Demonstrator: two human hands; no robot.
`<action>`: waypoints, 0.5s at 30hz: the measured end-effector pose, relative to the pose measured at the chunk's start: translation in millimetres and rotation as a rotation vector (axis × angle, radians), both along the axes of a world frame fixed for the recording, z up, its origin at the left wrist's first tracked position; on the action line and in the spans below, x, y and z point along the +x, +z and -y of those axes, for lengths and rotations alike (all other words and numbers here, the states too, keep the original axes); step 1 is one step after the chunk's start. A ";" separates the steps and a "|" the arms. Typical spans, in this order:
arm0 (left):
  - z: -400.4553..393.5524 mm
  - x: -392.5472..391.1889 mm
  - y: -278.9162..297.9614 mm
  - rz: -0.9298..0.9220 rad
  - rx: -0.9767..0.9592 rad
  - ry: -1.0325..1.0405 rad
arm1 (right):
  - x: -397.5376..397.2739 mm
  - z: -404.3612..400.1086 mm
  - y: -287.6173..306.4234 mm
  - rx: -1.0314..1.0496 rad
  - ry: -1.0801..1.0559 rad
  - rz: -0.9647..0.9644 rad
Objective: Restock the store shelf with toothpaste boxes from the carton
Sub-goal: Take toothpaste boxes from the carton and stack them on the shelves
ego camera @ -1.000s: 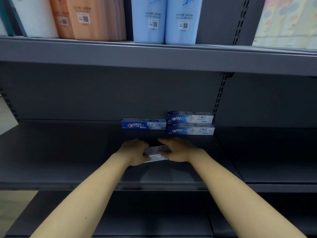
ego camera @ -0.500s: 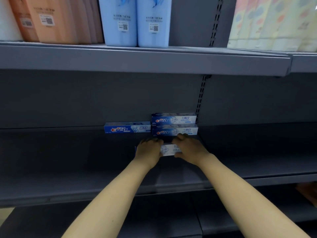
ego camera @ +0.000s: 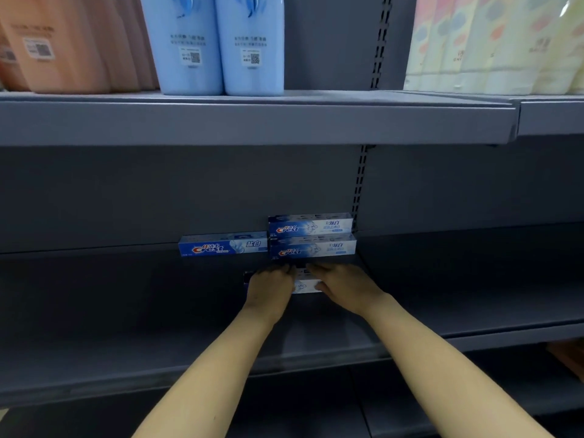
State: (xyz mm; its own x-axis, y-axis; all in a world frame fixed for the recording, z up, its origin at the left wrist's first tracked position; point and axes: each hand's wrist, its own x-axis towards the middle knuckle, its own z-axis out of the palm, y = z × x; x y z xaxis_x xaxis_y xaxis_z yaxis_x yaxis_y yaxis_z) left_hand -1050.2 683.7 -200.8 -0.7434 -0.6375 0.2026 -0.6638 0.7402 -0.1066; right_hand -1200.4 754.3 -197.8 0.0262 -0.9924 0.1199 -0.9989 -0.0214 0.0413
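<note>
On the dark grey middle shelf [ego camera: 126, 311] a toothpaste box [ego camera: 303, 282] lies lengthwise, mostly covered by my hands. My left hand [ego camera: 270, 287] grips its left part and my right hand [ego camera: 343, 286] grips its right part, fingers curled over the top. Just behind stand two stacked blue-and-white toothpaste boxes [ego camera: 311, 237] against the back panel. A single blue toothpaste box [ego camera: 222, 245] lies to their left. The carton is out of view.
The upper shelf [ego camera: 252, 121] overhangs and carries two light blue packs [ego camera: 215, 42], orange packs [ego camera: 63, 42] at left and pastel packs [ego camera: 493, 42] at right. A slotted upright [ego camera: 358, 191] runs down the back panel beside the stack. A lower shelf [ego camera: 316, 406] lies beneath.
Both hands have carried the box forward, deeper onto the shelf, until it sits close in front of the stacked pair. The camera has shifted closer and to the right.
</note>
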 end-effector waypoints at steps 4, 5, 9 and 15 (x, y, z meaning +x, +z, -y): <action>8.3 -21.7 10.9 -0.001 -0.073 0.020 | -13.1 7.5 10.9 -0.098 -0.044 -0.043; 12.0 -29.0 14.9 -0.005 -0.091 0.024 | -17.8 10.6 13.1 -0.121 -0.068 -0.043; 26.0 -59.3 30.7 -0.033 -0.150 0.030 | -40.8 26.6 21.6 -0.175 -0.147 0.002; 44.1 -79.3 25.3 -0.045 -0.120 0.060 | -61.4 49.2 20.0 -0.140 -0.175 -0.027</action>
